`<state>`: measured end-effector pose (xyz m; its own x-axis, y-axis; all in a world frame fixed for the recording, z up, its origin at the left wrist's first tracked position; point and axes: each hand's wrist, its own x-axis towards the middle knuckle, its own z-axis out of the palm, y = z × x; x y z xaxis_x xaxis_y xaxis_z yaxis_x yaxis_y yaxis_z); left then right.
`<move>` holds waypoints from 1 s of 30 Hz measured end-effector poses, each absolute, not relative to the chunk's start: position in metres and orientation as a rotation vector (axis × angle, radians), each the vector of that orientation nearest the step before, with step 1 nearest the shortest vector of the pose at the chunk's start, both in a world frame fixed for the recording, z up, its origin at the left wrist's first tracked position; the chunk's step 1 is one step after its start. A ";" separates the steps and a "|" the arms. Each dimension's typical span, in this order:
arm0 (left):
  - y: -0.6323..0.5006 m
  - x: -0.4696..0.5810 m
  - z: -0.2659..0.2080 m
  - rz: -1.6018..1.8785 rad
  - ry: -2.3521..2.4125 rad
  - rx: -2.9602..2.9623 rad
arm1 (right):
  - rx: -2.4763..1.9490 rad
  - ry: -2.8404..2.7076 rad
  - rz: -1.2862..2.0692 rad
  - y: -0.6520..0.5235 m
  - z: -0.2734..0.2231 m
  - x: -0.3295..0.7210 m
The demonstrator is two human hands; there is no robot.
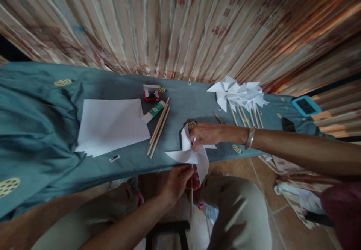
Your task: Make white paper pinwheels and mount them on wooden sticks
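A white paper pinwheel (pixel 187 156) is at the table's front edge, its curled blades pointing several ways. My right hand (pixel 201 134), with a silver bangle on the wrist, reaches in from the right. Its fingers are closed on the paper at the pinwheel's middle; the fingertips partly hide that spot. Just below the blades my left hand (pixel 180 180) grips the thin wooden stick (pixel 191 201), which points down past the table edge between my knees. Left of the pinwheel lie several loose wooden sticks (pixel 159 129) and a green and white glue stick (pixel 153 111).
A stack of white paper (pixel 113 126) lies on the left of the green cloth (pixel 113 82). Behind the glue stick stands an open red box (pixel 151 94) of small dark pieces. Finished pinwheels (pixel 239 92), partly visible scissors (pixel 218 117) and a blue-framed device (pixel 306 106) lie rightward.
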<state>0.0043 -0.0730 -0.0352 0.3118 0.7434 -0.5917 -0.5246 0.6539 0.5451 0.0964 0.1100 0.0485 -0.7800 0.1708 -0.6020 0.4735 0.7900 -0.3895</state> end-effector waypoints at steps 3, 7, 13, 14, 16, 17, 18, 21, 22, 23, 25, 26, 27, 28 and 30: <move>-0.073 0.006 -0.034 0.862 0.941 0.317 | 0.432 2.430 -0.781 0.113 0.042 0.101; -0.073 0.007 -0.033 0.881 0.954 0.362 | 0.388 2.452 -0.762 0.113 0.041 0.101; -0.073 0.007 -0.034 0.861 0.945 0.350 | 0.343 2.421 -0.646 0.108 0.051 0.094; -0.073 0.006 -0.035 0.854 0.947 0.347 | 0.336 2.431 -0.633 0.108 0.052 0.093; -0.073 0.006 -0.035 0.842 0.948 0.346 | 0.322 2.424 -0.622 0.108 0.053 0.092; -0.073 0.005 -0.035 0.838 0.944 0.345 | 0.317 2.415 -0.619 0.109 0.052 0.092; -0.073 0.005 -0.036 0.835 0.938 0.343 | 0.308 2.407 -0.618 0.110 0.052 0.092; -0.074 0.004 -0.037 0.825 0.922 0.334 | 0.271 2.392 -0.623 0.113 0.046 0.092; -0.074 0.003 -0.038 0.820 0.919 0.328 | 0.259 2.391 -0.624 0.113 0.044 0.093; -0.074 0.003 -0.039 0.815 0.918 0.320 | 0.249 2.392 -0.624 0.114 0.042 0.093; -0.074 0.003 -0.041 0.807 0.908 0.301 | 0.231 2.393 -0.627 0.114 0.040 0.095; -0.075 0.003 -0.042 0.804 0.902 0.292 | 0.225 2.392 -0.632 0.115 0.039 0.095; -0.075 0.003 -0.043 0.803 0.895 0.284 | 0.219 2.388 -0.639 0.115 0.038 0.096; -0.075 0.003 -0.044 0.802 0.886 0.277 | 0.213 2.381 -0.647 0.115 0.038 0.096; -0.075 0.003 -0.045 0.802 0.871 0.266 | 0.205 2.368 -0.665 0.116 0.037 0.095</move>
